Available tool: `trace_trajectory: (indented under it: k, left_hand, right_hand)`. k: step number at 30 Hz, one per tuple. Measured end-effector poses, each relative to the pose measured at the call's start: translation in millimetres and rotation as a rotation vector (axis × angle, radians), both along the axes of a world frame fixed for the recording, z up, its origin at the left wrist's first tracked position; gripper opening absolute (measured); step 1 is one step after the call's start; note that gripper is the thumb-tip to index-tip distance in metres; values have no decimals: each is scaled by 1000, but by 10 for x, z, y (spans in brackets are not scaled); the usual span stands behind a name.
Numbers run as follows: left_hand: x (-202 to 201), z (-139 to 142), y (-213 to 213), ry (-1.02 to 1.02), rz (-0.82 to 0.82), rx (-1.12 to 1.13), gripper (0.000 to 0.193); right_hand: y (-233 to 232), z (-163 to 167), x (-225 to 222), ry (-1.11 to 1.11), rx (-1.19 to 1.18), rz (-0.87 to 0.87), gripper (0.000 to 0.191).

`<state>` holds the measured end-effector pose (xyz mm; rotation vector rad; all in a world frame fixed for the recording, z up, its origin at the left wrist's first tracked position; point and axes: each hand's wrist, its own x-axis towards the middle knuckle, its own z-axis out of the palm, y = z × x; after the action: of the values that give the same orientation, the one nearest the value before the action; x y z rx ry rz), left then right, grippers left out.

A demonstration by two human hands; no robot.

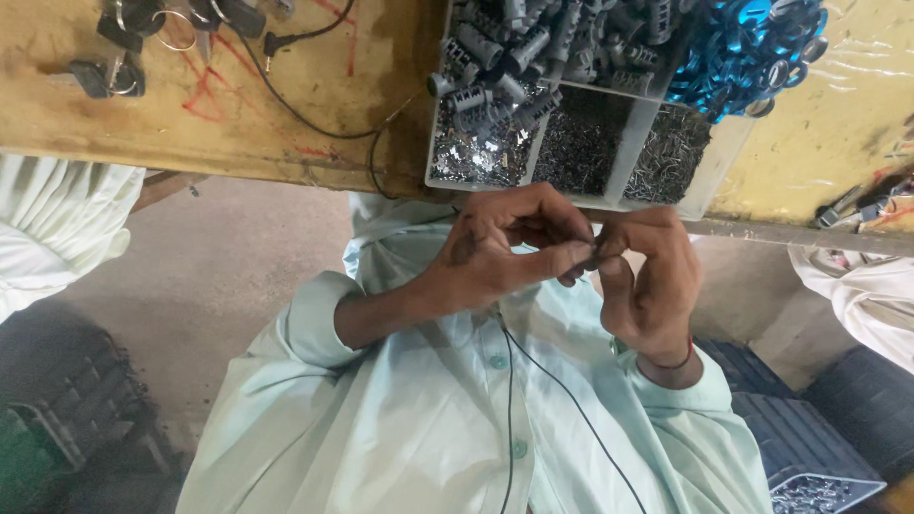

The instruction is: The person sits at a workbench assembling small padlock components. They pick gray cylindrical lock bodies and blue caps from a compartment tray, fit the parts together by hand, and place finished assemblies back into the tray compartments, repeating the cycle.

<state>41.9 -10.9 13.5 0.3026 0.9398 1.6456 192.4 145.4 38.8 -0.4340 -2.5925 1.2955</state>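
At centre frame, a person in a pale green shirt (428, 428) pinches a small dark part (597, 253) between both hands, the left hand (495, 252) curled around it from the left of the picture and the right hand (647, 286) closed on it from the right; the part is too small to identify. Just above the hands, a divided grey tray (624, 157) on a worn yellow workbench (238, 105) holds grey cylinders (514, 57) and small metal pieces (581, 143), with blue rings (743, 48) piled at upper right. Keys (114, 48) lie at upper left.
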Motion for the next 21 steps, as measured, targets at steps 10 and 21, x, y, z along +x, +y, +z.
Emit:
trace_trajectory:
  k: [10,21]
  left_hand:
    - [-30,64,-5,306,183,49,17]
    - [-138,121,-18,868,209,86,20]
  right_hand:
    - [66,0,-169,-44,-769,35,24]
    - [-52,72,-211,-50,-51,-5,7]
